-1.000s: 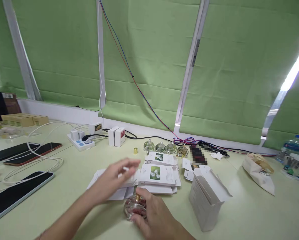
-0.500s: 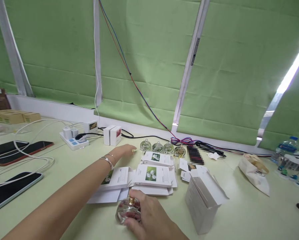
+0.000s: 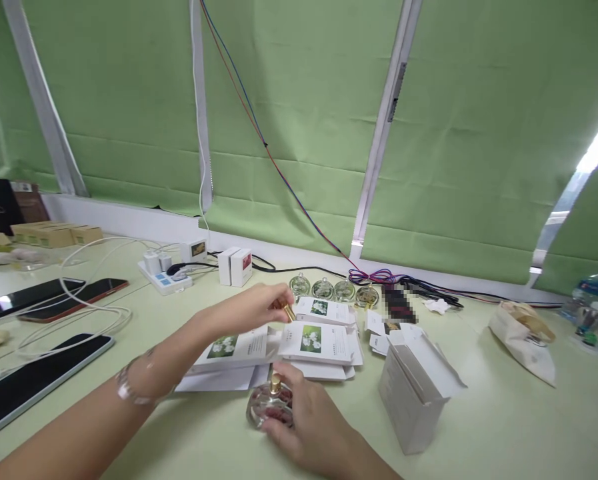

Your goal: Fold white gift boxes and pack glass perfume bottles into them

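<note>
My right hand (image 3: 315, 427) is wrapped around the right side of a round clear glass perfume bottle (image 3: 261, 407) standing on the table. The bottle has reddish matter inside and a gold neck, near which my forefinger rests. Above the flat white boxes, my left hand (image 3: 259, 308) pinches a small gold cap (image 3: 289, 312) between its fingertips. Beneath and beyond that hand lie flattened white cartons with pictures of white flowers, among them a middle carton (image 3: 313, 341). Farther back, several round glass bottles (image 3: 323, 289) stand in a row.
An open white box (image 3: 409, 400) stands at the right. Phones (image 3: 43, 380) and white cables lie at the left, near a power strip (image 3: 166, 283). Small white boxes (image 3: 241, 267) stand at the back. A cloth pouch (image 3: 521, 340) lies at the right, with dark cables behind.
My left hand has drawn back from beside the row of bottles towards me, the gold cap now plainly in its fingers. My right hand stays on the perfume bottle. The view has shifted slightly.
</note>
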The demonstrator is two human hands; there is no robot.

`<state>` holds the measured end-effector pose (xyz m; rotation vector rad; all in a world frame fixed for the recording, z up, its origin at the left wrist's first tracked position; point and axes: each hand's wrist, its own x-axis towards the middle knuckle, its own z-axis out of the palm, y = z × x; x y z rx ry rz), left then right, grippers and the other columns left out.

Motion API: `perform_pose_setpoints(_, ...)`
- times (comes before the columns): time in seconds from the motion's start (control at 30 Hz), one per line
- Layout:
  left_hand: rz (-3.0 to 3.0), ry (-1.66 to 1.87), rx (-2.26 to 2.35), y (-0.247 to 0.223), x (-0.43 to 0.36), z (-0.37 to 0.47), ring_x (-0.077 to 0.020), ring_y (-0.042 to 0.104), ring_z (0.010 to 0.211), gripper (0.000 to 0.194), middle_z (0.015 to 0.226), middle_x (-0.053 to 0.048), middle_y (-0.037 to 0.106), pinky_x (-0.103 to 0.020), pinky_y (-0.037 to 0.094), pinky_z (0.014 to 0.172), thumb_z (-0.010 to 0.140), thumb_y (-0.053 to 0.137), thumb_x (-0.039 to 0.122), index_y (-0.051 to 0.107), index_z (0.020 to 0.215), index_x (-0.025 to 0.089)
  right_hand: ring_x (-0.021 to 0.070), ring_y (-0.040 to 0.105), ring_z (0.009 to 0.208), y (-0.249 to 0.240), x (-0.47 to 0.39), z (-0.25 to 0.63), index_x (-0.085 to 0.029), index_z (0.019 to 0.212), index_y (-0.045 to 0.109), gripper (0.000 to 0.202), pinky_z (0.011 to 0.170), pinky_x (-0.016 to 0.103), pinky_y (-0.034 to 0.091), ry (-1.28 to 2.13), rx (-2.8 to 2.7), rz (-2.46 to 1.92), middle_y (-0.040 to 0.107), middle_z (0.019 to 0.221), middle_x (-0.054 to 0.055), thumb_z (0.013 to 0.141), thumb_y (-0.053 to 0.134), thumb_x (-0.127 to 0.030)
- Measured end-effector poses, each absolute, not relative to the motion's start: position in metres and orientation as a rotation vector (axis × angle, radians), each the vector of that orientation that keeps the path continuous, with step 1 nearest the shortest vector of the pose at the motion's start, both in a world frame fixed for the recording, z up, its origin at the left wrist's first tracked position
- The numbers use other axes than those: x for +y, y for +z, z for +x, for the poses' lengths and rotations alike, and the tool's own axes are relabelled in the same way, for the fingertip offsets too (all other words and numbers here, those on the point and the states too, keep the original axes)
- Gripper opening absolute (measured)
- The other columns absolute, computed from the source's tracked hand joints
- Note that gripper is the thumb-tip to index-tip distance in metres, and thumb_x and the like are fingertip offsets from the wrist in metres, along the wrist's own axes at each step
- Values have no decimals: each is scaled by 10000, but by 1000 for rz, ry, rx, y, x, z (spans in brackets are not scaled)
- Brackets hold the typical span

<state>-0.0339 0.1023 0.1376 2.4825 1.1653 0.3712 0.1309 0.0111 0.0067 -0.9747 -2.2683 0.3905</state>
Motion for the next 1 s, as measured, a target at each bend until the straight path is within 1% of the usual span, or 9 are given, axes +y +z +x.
perform_pose_setpoints(0.07, 2442, 472, 1022, 139, 67, -41, -183, 626, 816, 183, 887, 4, 691, -248, 468, 712, 828, 531, 243, 616, 990, 235, 263, 607, 1010, 7, 10, 130, -112, 1341, 215, 671, 854, 389, 488, 458, -2257, -1012, 600, 1156, 151, 784, 564, -248)
perform_pose_setpoints(0.17, 2488, 611, 922, 130, 35, -52, -177, 621, 841, 217, 957, -1, 689, -228, 443, 741, 847, 543, 259, 667, 1024, 279, 273, 595, 1010, 8, 9, 128, -91, 1311, 222, 658, 839, 391, 481, 505, -2245, -1022, 597, 1148, 168, 773, 567, -244)
perform_pose_setpoints(0.33, 2518, 638, 869, 117, 29, -55, -190, 622, 894, 292, 1046, -12, 678, -236, 437, 778, 888, 490, 270, 638, 1134, 324, 284, 614, 949, 9, 9, 127, -91, 1213, 293, 552, 769, 388, 492, 550, -2234, -1053, 618, 1095, 173, 758, 565, -244)
perform_pose_setpoints(0.43, 2502, 652, 861, 115, 30, -54, -203, 613, 928, 314, 1076, -10, 672, -247, 432, 795, 884, 491, 253, 626, 1154, 336, 283, 619, 948, 10, 9, 127, -101, 1199, 303, 549, 781, 386, 488, 572, -2224, -1053, 627, 1071, 163, 749, 584, -245)
perform_pose_setpoints(0.53, 2478, 557, 962, 111, 27, -56, -193, 606, 885, 271, 994, 9, 683, -236, 423, 756, 864, 521, 249, 640, 1091, 339, 278, 600, 1018, 10, 9, 128, -108, 1234, 278, 594, 831, 374, 476, 594, -2212, -1047, 611, 1106, 165, 755, 598, -255)
perform_pose_setpoints(0.67, 2391, 508, 1139, 103, 20, -58, -191, 580, 825, 119, 878, 8, 656, -238, 413, 704, 845, 540, 274, 616, 936, 275, 270, 567, 1096, 4, 9, 128, -131, 1267, 213, 640, 868, 371, 473, 537, -2197, -983, 570, 1192, 167, 765, 596, -239)
perform_pose_setpoints(0.77, 2362, 571, 1094, 95, 15, -60, -203, 570, 915, 103, 1014, -14, 635, -265, 432, 777, 857, 528, 308, 586, 923, 254, 272, 611, 1014, -3, 11, 127, -155, 1293, 122, 704, 797, 388, 513, 325, -2166, -881, 548, 1221, 181, 770, 589, -221)
perform_pose_setpoints(0.87, 2311, 666, 1064, 76, 9, -61, -235, 544, 1055, 274, 1210, -39, 562, -315, 451, 869, 832, 575, 327, 521, 1093, 268, 257, 652, 889, -6, 13, 126, -192, 1346, 32, 719, 691, 376, 542, 118, -2158, -755, 569, 1185, 167, 834, 534, -254)
perform_pose_setpoints(1.0, 2207, 857, 1143, 31, 5, -59, -283, 488, 1176, 571, 1319, -96, 474, -393, 436, 953, 813, 600, 375, 317, 1298, 271, 271, 634, 980, -1, 14, 128, -227, 1378, 52, 724, 725, 374, 549, 103, -2210, -710, 585, 1186, 141, 843, 537, -282)
